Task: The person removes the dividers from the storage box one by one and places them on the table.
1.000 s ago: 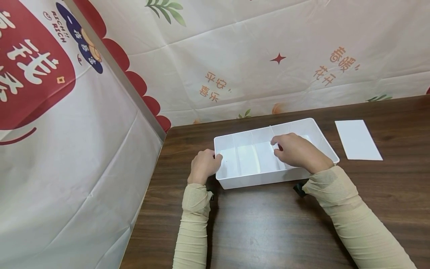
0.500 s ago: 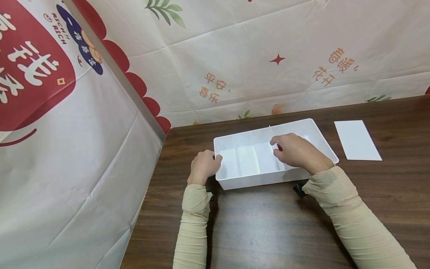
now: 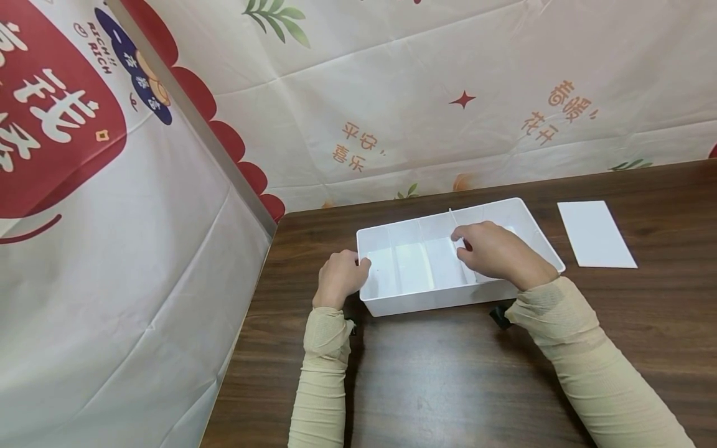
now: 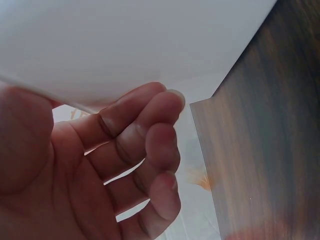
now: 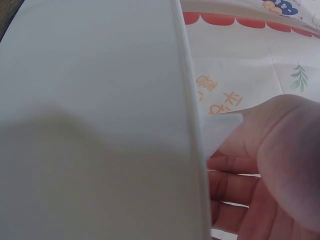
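A long white plastic box (image 3: 426, 301) with low ridges across its floor stands on the table in the head view. My left hand (image 3: 340, 274) grips its left end wall, thumb over the rim and fingers outside. In the left wrist view, the curled fingers (image 4: 162, 145) lie against the outer wall. Over the box's right half, my right hand (image 3: 493, 250) pinches a thin white divider (image 3: 451, 216) that stands crosswise inside. A corner of this divider (image 5: 220, 129) rises above the rim in the right wrist view; the fingertips are hidden behind the box wall.
A flat white rectangular panel (image 3: 597, 234) lies on the dark wooden table (image 3: 426, 379), right of the box. Printed white cloth (image 3: 414, 106) hangs behind the table, and another cloth (image 3: 140, 261) hangs along its left side. Black wrist mounts (image 3: 500, 316) sit under the forearms.
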Demonstrator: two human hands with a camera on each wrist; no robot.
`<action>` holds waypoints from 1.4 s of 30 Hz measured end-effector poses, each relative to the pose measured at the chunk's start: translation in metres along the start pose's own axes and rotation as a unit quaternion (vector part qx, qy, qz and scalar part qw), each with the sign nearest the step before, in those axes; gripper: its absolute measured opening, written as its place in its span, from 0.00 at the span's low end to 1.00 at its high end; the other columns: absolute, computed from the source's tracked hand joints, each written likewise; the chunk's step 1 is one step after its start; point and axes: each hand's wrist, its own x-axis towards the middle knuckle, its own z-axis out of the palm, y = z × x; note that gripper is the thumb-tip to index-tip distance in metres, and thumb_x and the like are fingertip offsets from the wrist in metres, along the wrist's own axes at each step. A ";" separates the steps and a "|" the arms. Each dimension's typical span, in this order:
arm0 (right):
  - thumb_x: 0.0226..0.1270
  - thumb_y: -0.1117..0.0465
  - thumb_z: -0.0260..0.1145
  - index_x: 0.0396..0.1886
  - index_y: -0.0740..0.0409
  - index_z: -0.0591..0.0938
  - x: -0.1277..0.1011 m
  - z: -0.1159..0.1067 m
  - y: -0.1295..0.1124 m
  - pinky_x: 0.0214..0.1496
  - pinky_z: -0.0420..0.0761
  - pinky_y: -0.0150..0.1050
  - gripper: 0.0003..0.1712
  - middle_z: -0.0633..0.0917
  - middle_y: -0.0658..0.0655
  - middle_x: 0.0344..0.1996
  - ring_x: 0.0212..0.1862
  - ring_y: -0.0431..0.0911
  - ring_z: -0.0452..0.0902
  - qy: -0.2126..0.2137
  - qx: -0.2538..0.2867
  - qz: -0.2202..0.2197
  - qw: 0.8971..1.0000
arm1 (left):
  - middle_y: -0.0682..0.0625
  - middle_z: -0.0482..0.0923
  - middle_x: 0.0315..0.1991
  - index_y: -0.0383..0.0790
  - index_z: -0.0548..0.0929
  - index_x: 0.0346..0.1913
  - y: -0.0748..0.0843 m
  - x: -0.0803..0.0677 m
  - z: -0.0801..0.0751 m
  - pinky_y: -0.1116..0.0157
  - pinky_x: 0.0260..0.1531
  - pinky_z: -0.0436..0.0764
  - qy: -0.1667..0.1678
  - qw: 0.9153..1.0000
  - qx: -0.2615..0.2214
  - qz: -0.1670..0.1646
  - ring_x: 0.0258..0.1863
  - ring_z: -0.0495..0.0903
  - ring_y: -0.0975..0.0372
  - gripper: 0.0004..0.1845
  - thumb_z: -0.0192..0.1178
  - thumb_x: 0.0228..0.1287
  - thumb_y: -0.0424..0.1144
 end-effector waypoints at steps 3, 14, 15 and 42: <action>0.62 0.67 0.58 0.50 0.69 0.82 0.000 0.000 0.000 0.28 0.69 0.41 0.18 0.77 0.54 0.22 0.26 0.47 0.70 0.003 -0.003 0.000 1.000 | 0.51 0.69 0.16 0.43 0.72 0.16 0.000 0.000 0.000 0.63 0.21 0.67 0.001 1.000 0.001 0.001 0.19 0.69 0.59 0.23 0.49 0.71 0.46; 0.62 0.67 0.58 0.51 0.68 0.82 -0.001 -0.001 -0.001 0.28 0.69 0.41 0.18 0.78 0.54 0.22 0.26 0.47 0.70 0.003 -0.002 0.003 1.000 | 0.51 0.70 0.16 0.44 0.72 0.16 0.001 -0.001 0.000 0.63 0.20 0.67 0.001 1.000 0.001 0.001 0.19 0.70 0.59 0.23 0.49 0.71 0.46; 0.62 0.67 0.58 0.51 0.68 0.82 -0.001 -0.001 -0.001 0.28 0.70 0.41 0.18 0.78 0.54 0.23 0.27 0.47 0.70 0.003 -0.003 0.005 1.000 | 0.51 0.70 0.16 0.44 0.72 0.16 0.001 0.000 0.000 0.63 0.20 0.67 0.001 1.000 0.001 0.001 0.19 0.70 0.59 0.23 0.49 0.71 0.46; 0.61 0.67 0.57 0.49 0.70 0.81 0.000 -0.003 0.002 0.29 0.70 0.43 0.18 0.78 0.54 0.23 0.26 0.47 0.70 0.017 -0.004 -0.009 1.000 | 0.51 0.68 0.15 0.45 0.68 0.15 0.001 -0.001 -0.001 0.62 0.20 0.67 0.005 1.000 -0.002 0.006 0.17 0.68 0.58 0.23 0.50 0.70 0.46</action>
